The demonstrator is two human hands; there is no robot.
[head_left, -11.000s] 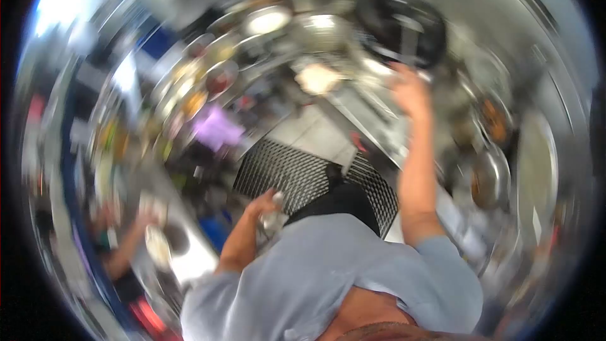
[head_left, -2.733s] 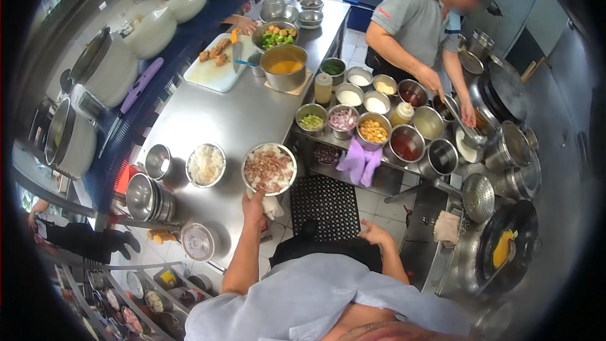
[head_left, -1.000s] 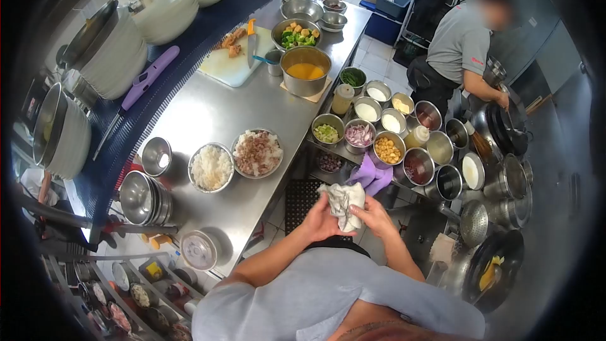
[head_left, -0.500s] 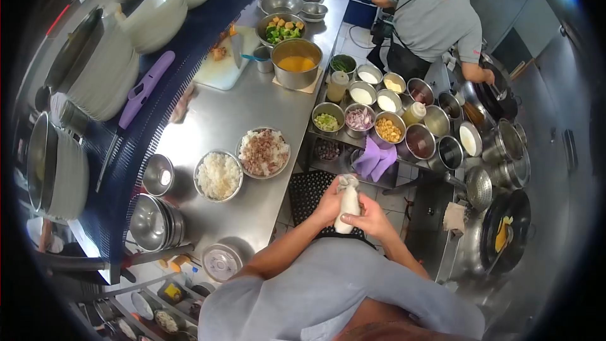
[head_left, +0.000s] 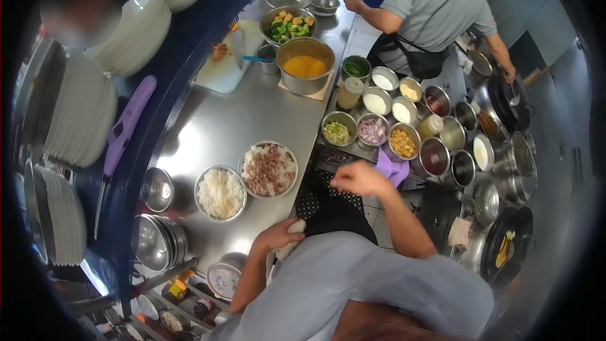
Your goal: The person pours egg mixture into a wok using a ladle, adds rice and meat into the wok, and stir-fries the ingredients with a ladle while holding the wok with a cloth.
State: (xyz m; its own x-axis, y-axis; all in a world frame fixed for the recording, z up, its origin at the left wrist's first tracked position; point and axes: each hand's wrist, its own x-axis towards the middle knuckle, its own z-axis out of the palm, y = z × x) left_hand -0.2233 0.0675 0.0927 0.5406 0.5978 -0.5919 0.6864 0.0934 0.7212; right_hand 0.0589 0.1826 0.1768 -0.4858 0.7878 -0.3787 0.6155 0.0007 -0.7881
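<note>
My left hand is down by my waist at the counter's front edge, its fingers wrapped round a long white bundle. Whether the bundle is rolled cloth or a filled bag, I cannot tell. My right hand is raised over the floor gap, apart from the bundle, with its fingers curled together; what they hold, if anything, is hidden. Left of my hands on the steel counter stand a bowl of white rice and a bowl of rice topped with chopped meat.
A pot of orange liquid, a bowl of broccoli and a cutting board stand farther back. Ingredient tins, including chopped red onion, are ahead right. A co-worker works at the stove. A wok sits right.
My hands have parted: the left took the white bundle down and left towards my waist, while the right let go of it and rose. The co-worker's left arm has reached out over the counter.
</note>
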